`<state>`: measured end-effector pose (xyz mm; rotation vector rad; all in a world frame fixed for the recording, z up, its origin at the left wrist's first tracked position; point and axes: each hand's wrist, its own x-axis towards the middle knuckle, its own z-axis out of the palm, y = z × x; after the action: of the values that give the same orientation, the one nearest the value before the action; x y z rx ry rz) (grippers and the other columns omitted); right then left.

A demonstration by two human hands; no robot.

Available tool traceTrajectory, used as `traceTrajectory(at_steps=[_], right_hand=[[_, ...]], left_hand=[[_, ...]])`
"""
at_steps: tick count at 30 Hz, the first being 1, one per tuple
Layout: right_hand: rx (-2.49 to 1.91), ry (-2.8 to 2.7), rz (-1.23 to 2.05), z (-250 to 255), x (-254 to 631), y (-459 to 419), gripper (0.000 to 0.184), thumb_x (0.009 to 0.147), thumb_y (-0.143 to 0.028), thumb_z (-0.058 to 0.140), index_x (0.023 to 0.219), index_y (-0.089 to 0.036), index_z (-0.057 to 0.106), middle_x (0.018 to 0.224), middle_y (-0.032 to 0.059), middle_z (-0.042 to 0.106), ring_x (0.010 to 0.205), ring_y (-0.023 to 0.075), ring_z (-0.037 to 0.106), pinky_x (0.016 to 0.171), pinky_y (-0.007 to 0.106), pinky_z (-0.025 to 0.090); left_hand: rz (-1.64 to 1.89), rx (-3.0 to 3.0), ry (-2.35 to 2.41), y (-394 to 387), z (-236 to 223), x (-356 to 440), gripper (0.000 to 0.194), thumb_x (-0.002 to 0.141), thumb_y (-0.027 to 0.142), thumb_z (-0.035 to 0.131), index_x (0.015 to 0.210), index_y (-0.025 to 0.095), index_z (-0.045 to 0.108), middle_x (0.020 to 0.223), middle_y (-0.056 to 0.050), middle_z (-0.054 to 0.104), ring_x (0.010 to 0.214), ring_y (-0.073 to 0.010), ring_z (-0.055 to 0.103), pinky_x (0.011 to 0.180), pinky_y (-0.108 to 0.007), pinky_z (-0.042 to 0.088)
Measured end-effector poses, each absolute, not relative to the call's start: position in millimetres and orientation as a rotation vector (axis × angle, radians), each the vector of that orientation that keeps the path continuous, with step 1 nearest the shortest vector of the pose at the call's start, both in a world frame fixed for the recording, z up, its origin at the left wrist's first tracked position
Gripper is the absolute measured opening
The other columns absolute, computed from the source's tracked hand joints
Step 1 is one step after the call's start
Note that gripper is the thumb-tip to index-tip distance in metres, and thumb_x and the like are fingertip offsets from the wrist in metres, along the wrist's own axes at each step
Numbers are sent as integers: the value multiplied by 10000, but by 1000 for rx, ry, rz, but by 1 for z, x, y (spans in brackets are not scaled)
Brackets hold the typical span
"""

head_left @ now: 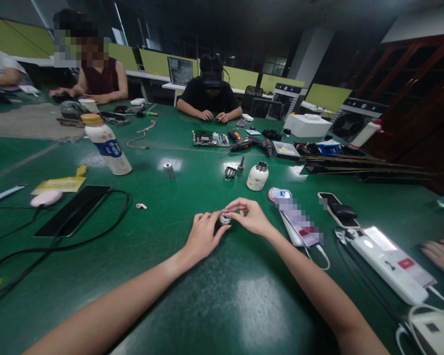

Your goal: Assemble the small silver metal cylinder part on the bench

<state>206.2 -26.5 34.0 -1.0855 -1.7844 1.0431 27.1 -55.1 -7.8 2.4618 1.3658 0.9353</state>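
At the middle of the green table, a small round silvery metal part (225, 220) stands between my two hands. My left hand (203, 233) has its thumb and fingers closed round its near and left sides. From the right, my right hand (250, 217) has its thumb and fingertips pinched at the top of the same part. Exactly what the fingertips grip there is too small to tell. Beyond the hands are a small white bottle (257, 176) with an open metal neck, a small metal cup (230, 172), a dark pointed fitting (240, 164) and a grey metal cylinder (168, 171).
To the left lie a black tablet (72, 211), cables, an earbud (141, 206) and a tall bottle (107, 145). Phones (299, 217), a power bank and a co-worker's hand (442, 254) are rightward. Farther off are a circuit board (210, 139), drills and a seated person (209, 93).
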Motion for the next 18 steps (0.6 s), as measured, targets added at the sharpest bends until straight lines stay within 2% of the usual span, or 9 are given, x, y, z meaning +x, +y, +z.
traceTrajectory(at_steps=[6, 9, 12, 14, 16, 18], right_hand=[[-1091, -1868, 1011, 33, 204, -30, 201, 782, -311, 668, 936, -184, 686, 910, 40, 736, 462, 58, 429, 441, 199, 280], [-1151, -1824, 920, 37, 204, -30, 266, 752, -361, 708, 946, -181, 681, 711, 2, 707, 428, 60, 420, 433, 199, 268], [-1209, -1718, 838, 43, 208, -29, 329, 765, -432, 695, 963, -171, 666, 515, -40, 596, 424, 80, 456, 445, 196, 286], [-1207, -1712, 832, 48, 210, -28, 339, 783, -431, 675, 1008, -178, 650, 590, -27, 643, 410, 65, 418, 440, 196, 280], [-1167, -1778, 880, 50, 212, -29, 342, 775, -397, 684, 1048, -196, 641, 787, 6, 716, 402, 43, 359, 426, 197, 257], [-1120, -1880, 953, 48, 211, -31, 329, 760, -354, 700, 1051, -208, 653, 932, 26, 729, 407, 31, 324, 420, 196, 244]], left_hand=[[915, 2457, 1386, -55, -9, 28, 286, 926, 391, 523, 1123, 184, 538, 972, -61, 667, 901, -228, 586, 839, -385, 371], [917, 2455, 1382, -55, -8, 28, 282, 927, 388, 521, 1132, 195, 534, 999, -58, 671, 913, -226, 588, 846, -384, 366], [922, 2446, 1393, -55, -8, 28, 281, 920, 389, 534, 1120, 191, 538, 1002, -59, 675, 900, -224, 591, 843, -384, 368], [926, 2444, 1396, -55, -8, 28, 286, 917, 389, 539, 1119, 187, 537, 1003, -61, 674, 899, -225, 591, 846, -385, 369], [925, 2447, 1390, -55, -8, 28, 284, 919, 385, 536, 1124, 188, 536, 1006, -62, 672, 908, -226, 590, 848, -387, 369], [912, 2449, 1383, -55, -8, 28, 288, 924, 376, 528, 1142, 188, 531, 993, -63, 669, 910, -228, 590, 846, -389, 370]])
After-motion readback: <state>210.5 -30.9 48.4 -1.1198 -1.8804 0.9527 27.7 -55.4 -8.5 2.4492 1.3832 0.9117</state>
